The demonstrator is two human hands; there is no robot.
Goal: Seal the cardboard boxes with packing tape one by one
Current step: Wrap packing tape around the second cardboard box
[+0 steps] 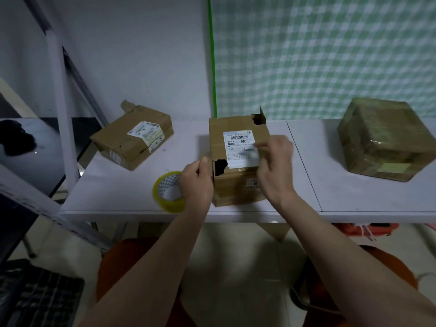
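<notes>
Middle box (238,161) sits on the table (132,192), near its front edge; take it as the landmark. Top flaps are down but not neat: torn hole at the near-left top corner, one small flap sticking up at the far-right corner. White label on top.

Left hand (197,182) is at the box's left face by the torn corner, fingers curled with thumb and forefinger pinched together. Probably a tape end in the pinch, but clear tape doesn't show, so cannot tell what it holds. Right hand (274,161) is over the box's right top edge, motion-blurred, fingers loosely bent and laid toward the label. Can't tell if it presses the box or holds anything.

Tape roll (170,191), yellowish, lies just left of the box, touching or nearly touching the left wrist, hole facing up and forward. Left hand is clearly the nearer one to it.

Key relation: the flap seam seems to run left-right across the top, so a strip would go from the left-hand side toward the right hand.

Flat box (132,138) lies left and behind, untaped by the look of it. Wrapped box (387,140) far right looks already taped.
</notes>
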